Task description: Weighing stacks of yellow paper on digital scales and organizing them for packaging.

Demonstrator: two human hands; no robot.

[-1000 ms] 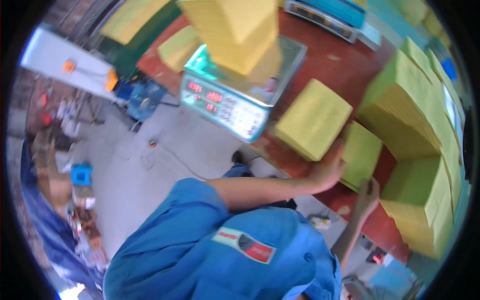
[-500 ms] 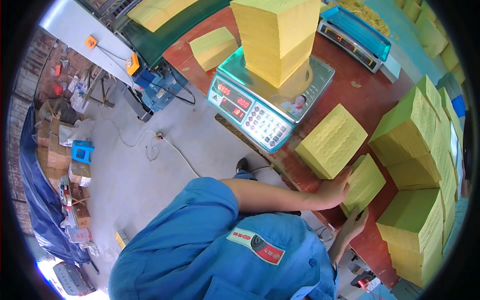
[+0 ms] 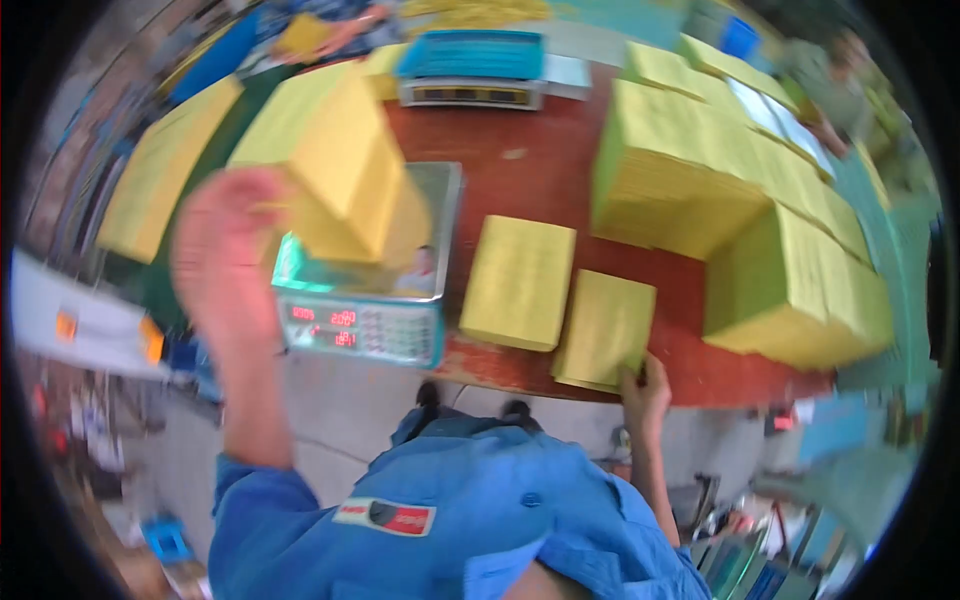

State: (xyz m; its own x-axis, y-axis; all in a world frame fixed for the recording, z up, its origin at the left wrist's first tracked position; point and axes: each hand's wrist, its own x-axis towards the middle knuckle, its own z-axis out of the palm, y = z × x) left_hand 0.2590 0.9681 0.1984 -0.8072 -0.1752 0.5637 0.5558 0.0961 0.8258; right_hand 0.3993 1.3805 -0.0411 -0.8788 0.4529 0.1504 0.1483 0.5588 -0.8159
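My left hand [image 3: 225,235], smeared by motion, is at the near left side of a tall stack of yellow paper [image 3: 330,150]. Blur hides its fingers and whether they touch the paper. That stack stands on a digital scale [image 3: 370,330] with a lit red display. At the table's near edge, my right hand [image 3: 648,392] has its thumb and fingers at the near right corner of a low stack of yellow paper [image 3: 605,325]. A thicker yellow paper stack [image 3: 520,280] lies just left of it, with an embossed-looking top.
Several tall yellow paper stacks [image 3: 690,160] stand along the right of the red table [image 3: 500,150]. A second scale with a blue tray [image 3: 470,55] is at the back. Another person [image 3: 840,85] is at the far right; someone's hand [image 3: 350,28] shows at the far left.
My left hand has left the low paper stack and moved left to the tall stack on the scale. The right hand stays at the low stack's near edge. The view has turned.
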